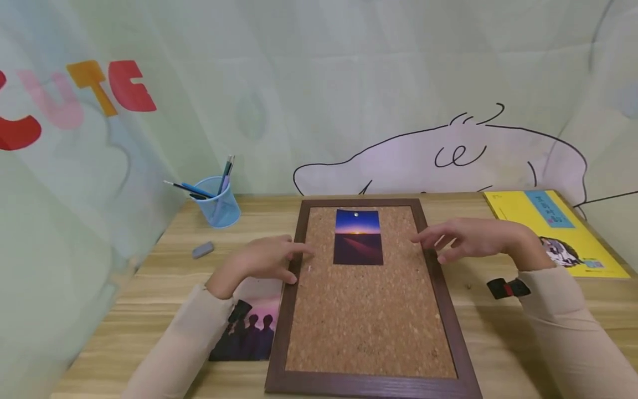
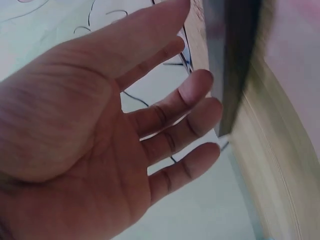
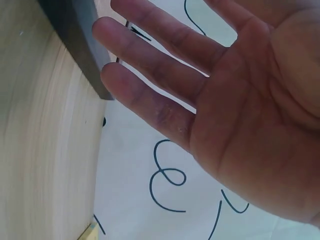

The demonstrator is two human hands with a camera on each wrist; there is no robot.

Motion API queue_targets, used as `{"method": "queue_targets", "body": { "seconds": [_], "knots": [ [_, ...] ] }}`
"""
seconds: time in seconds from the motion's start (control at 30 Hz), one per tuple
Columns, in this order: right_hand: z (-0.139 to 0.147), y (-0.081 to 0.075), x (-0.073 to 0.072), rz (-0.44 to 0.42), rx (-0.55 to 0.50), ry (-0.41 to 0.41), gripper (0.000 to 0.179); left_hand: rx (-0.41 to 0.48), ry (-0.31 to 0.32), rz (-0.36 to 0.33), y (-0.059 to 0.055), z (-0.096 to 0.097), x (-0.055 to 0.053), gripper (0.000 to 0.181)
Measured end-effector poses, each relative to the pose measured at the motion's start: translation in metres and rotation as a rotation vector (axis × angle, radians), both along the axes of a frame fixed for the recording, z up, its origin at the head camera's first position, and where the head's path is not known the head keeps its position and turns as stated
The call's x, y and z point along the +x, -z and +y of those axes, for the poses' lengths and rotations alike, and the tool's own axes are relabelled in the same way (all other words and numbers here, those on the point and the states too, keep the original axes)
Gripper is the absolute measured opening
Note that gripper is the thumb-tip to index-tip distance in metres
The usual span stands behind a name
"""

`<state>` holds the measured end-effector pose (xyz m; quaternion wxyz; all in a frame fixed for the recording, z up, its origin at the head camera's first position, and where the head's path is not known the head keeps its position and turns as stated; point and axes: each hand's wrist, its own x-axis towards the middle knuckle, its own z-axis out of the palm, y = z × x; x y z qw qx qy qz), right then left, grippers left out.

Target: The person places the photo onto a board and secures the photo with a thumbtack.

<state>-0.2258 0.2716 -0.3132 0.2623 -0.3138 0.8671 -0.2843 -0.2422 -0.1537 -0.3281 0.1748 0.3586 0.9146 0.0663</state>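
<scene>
A cork board [image 1: 369, 321] in a dark brown frame lies on the wooden table. Near its top, a sunset photo [image 1: 358, 246] is fixed by a small pushpin [image 1: 356, 214] at its upper edge. My left hand [image 1: 264, 257] is at the left side of the frame, index finger reaching over the cork and thumb near the frame's outer edge. At the right side, my right hand [image 1: 461, 238] has its fingertips over the frame. In both wrist views the palms hold nothing, with the fingers loosely extended beside the dark frame [image 2: 235, 60].
Partly under the left forearm lies a photo of silhouetted people [image 1: 254, 332]. A blue mesh pen cup [image 1: 221, 208] with several pencils stands at the back left, a grey eraser [image 1: 202, 250] in front of it. The yellow book [image 1: 598, 249] lies at the right, before a printed curtain [image 1: 319, 100].
</scene>
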Motion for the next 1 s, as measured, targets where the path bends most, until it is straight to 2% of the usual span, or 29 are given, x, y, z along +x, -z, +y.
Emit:
{"method": "queue_targets", "body": {
  "seconds": [0.27,0.53,0.7,0.77,0.9,1.0],
  "knots": [
    [0.015,-0.001,0.004,0.013,0.016,-0.015,0.039,0.064,0.009,-0.031,-0.001,-0.035,-0.004,0.052],
    [0.024,0.001,0.006,-0.013,0.082,-0.013,0.029,0.062,0.000,-0.101,0.002,-0.059,-0.003,0.044],
    [0.032,0.000,0.010,-0.038,0.132,0.025,0.023,0.046,-0.058,-0.114,-0.004,-0.074,-0.003,0.043],
    [0.036,0.002,0.013,-0.062,0.150,0.044,0.021,0.038,-0.091,-0.140,-0.006,-0.078,-0.001,0.043],
    [0.042,0.008,0.019,-0.099,0.144,0.062,0.018,0.028,-0.114,-0.179,-0.008,-0.085,0.003,0.046],
    [0.044,0.012,0.022,-0.113,0.135,0.070,0.017,0.011,-0.108,-0.177,-0.009,-0.087,0.005,0.046]
  ]
}}
